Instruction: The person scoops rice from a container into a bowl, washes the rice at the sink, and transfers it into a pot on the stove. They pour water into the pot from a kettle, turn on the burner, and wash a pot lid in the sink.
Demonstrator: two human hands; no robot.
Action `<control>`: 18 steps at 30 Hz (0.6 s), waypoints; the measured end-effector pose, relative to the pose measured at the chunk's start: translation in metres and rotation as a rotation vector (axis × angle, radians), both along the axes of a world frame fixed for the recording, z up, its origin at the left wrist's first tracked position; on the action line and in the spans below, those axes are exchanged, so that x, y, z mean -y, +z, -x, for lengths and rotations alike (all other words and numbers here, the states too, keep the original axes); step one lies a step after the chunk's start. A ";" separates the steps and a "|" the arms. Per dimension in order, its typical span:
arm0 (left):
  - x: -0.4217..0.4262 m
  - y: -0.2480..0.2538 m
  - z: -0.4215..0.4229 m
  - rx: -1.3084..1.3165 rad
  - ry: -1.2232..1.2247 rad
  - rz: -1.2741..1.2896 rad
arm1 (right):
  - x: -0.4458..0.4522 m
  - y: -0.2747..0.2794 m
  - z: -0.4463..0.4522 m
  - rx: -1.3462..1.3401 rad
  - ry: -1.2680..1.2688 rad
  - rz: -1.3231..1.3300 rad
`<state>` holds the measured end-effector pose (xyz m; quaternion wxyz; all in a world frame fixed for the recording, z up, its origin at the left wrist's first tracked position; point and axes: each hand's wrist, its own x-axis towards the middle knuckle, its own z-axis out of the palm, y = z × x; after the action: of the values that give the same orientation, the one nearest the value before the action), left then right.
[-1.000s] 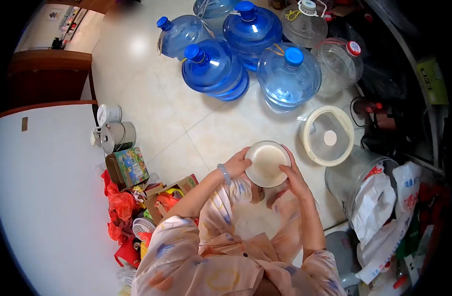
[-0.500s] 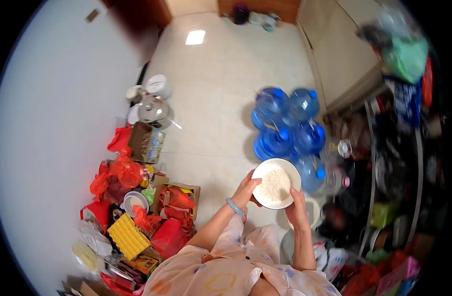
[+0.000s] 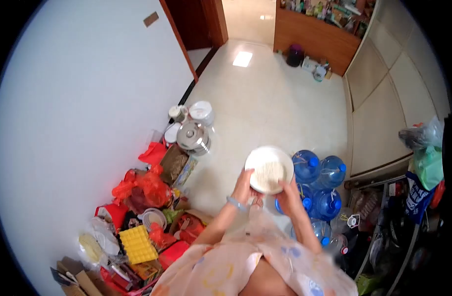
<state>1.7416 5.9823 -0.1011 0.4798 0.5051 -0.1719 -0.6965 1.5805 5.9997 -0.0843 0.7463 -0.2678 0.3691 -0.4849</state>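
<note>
A white bowl (image 3: 255,154) is held up in front of my body, with white rice (image 3: 268,176) in its bottom. My left hand (image 3: 243,184) grips the near left side of the bowl, its thumb over the rim and the fingers beneath partly hidden. On the wrist is a pale bangle (image 3: 236,203). The near right side of the bowl is in my right hand (image 3: 289,195), whose thumb reaches in over the rim. Just right of the bowl, several blue water jugs (image 3: 306,166) stand on the floor.
Along the left wall stand a steel pot (image 3: 193,137), a white bucket (image 3: 201,112), red plastic bags (image 3: 151,190) and a yellow egg tray (image 3: 138,244). A packed shelf rack (image 3: 383,227) lines the right side, below a cabinet (image 3: 376,103). An open doorway (image 3: 189,24) is at the far left.
The view has swung up and to the left, showing more of the far room. Both hands still hold the bowl, now tilted differently and further from the shelf rack.
</note>
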 end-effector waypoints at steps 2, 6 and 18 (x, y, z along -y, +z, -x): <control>0.045 0.010 -0.025 -0.017 -0.091 0.055 | 0.065 0.024 -0.013 -0.010 0.138 0.033; 0.128 0.044 -0.063 0.034 0.000 0.149 | 0.171 0.047 -0.050 -0.065 0.274 0.059; 0.399 0.043 -0.185 0.112 0.047 0.173 | 0.439 0.069 -0.175 -0.051 0.344 0.164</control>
<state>1.9270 5.5833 -0.0580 0.5273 0.5039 -0.2461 -0.6383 1.7556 5.5608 -0.0153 0.7844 -0.3989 0.2959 -0.3716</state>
